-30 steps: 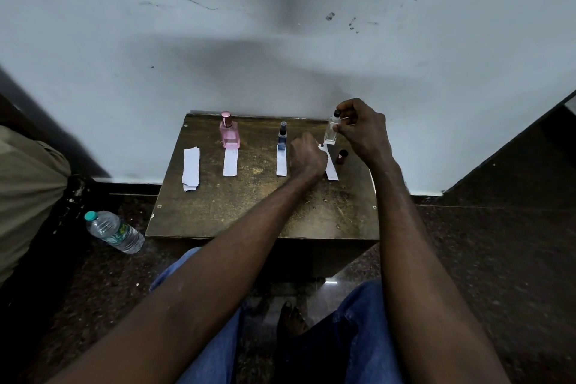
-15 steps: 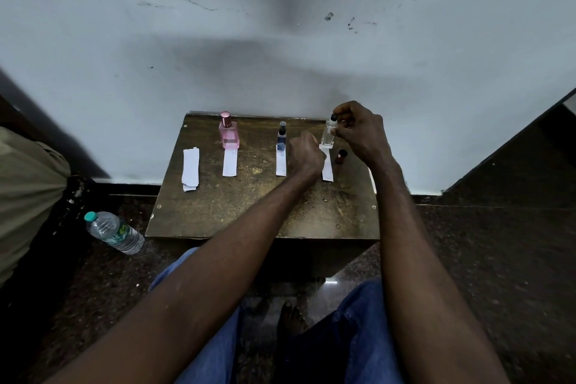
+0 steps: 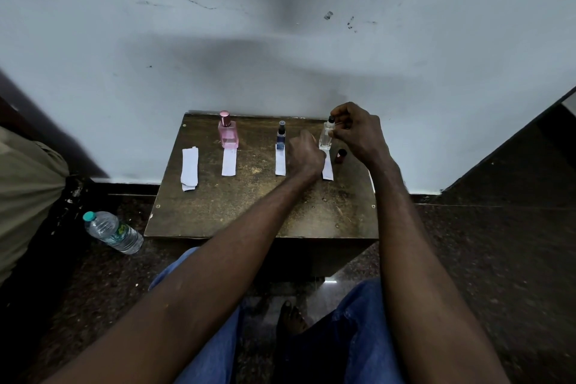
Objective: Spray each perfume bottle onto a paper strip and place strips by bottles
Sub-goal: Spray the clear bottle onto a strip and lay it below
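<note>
Three perfume bottles line the far edge of the wooden table [image 3: 218,215], with twelve o'clock taken at the wall: the pink bottle [image 3: 228,131] at eleven, the blue bottle [image 3: 281,138] at twelve, the clear bottle [image 3: 326,137] at one. The first strip [image 3: 229,162] and second strip [image 3: 280,163] lie flat at the six o'clock side of the pink and blue bottles. The right hand [image 3: 358,134] grips the clear bottle near its top, fingers curled at the sprayer; compared with a second ago, the bottle sits slightly lower, nearer the tabletop. The left hand [image 3: 304,156], scarcely shifted, is curled over the far end of the third strip [image 3: 328,170]; whether it pinches the paper cannot be told. That strip, slanted before, now points straighter toward six. A dark cap [image 3: 340,155] lies at the clear bottle's four o'clock, and spare strips [image 3: 189,170] lie at ten.
</note>
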